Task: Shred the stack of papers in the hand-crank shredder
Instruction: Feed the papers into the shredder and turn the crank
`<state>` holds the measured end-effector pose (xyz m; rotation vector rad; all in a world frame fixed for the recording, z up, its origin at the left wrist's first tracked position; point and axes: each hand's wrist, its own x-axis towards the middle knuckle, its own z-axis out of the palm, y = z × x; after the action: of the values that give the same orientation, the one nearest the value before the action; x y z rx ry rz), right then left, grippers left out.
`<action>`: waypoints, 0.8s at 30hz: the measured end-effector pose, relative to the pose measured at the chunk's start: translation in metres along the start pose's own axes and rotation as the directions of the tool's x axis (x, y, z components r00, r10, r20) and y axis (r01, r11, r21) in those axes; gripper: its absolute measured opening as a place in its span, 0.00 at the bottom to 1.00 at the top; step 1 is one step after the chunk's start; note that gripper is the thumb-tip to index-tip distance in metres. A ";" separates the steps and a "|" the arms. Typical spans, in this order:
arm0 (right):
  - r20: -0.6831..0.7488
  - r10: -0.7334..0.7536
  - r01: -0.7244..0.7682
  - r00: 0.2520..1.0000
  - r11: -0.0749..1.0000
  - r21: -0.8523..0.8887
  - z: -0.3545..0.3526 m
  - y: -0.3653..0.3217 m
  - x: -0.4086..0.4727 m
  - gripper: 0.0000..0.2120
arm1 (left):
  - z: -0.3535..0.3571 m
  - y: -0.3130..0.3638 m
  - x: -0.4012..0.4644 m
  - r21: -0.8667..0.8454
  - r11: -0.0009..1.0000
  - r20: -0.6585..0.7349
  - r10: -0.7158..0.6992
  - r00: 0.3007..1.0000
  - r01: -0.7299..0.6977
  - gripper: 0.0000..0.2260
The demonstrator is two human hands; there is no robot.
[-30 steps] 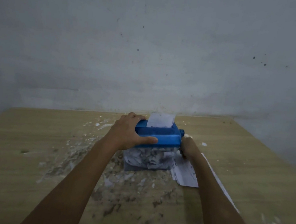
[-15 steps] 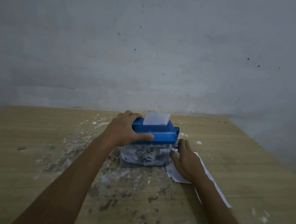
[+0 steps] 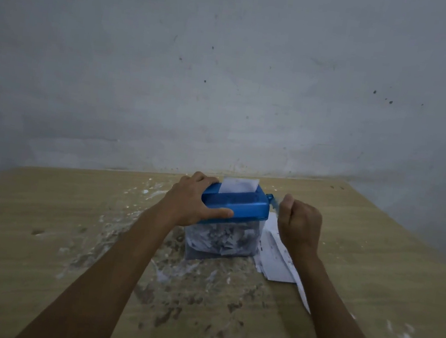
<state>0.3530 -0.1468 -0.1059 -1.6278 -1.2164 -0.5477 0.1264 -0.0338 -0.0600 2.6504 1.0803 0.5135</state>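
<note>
The hand-crank shredder (image 3: 235, 207), blue-topped over a clear bin, sits on the wooden table (image 3: 26, 213) with one sheet (image 3: 238, 185) standing partly fed in its top slot. The bin (image 3: 221, 238) under the blue top looks packed almost full with strips, so much shredding appears done. Just right of the shredder lies the rest of the stack of papers (image 3: 276, 253), flat on the table, so several sheets seem left. The left hand (image 3: 193, 202) grips the shredder's left end, fingers over the top and thumb along the front. The right hand (image 3: 298, 224), at the shredder's right side, has its fingers curled by the crank (image 3: 273, 201); I cannot tell whether they hold the handle. Scraps (image 3: 174, 273) litter the table in front of the shredder.
</note>
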 end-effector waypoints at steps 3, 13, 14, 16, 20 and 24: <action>0.018 -0.024 0.024 1.000 0.999 -0.027 0.000 0.002 0.014 0.29 | 0.000 -0.002 0.000 -0.021 1.000 -0.010 0.009 1.000 -0.010 0.51; 0.164 -0.016 0.038 0.986 0.991 -0.131 0.013 -0.008 0.078 0.25 | 0.001 -0.003 0.000 -0.013 0.999 -0.010 0.036 0.999 -0.036 0.49; 0.180 0.002 0.021 0.984 0.992 -0.125 0.017 -0.007 0.082 0.26 | 0.000 -0.002 0.000 -0.010 0.999 -0.009 0.040 0.999 -0.040 0.48; 0.232 0.035 -0.014 0.972 0.996 -0.088 0.029 -0.006 0.089 0.25 | 0.000 -0.003 0.000 -0.015 0.999 -0.014 0.034 0.999 -0.034 0.47; 0.369 0.080 -0.094 0.926 0.995 0.018 0.041 -0.003 0.096 0.20 | 0.002 -0.002 -0.001 -0.028 0.999 -0.023 0.033 0.999 -0.033 0.48; 0.467 0.159 -0.290 0.870 0.931 0.223 0.041 -0.002 0.095 0.23 | 0.002 -0.001 -0.001 -0.035 0.999 -0.047 0.033 0.998 -0.035 0.45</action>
<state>0.3812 -0.0668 -0.0456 -1.6581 -1.3300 0.1623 0.1263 -0.0337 -0.0625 2.6427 1.0305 0.5976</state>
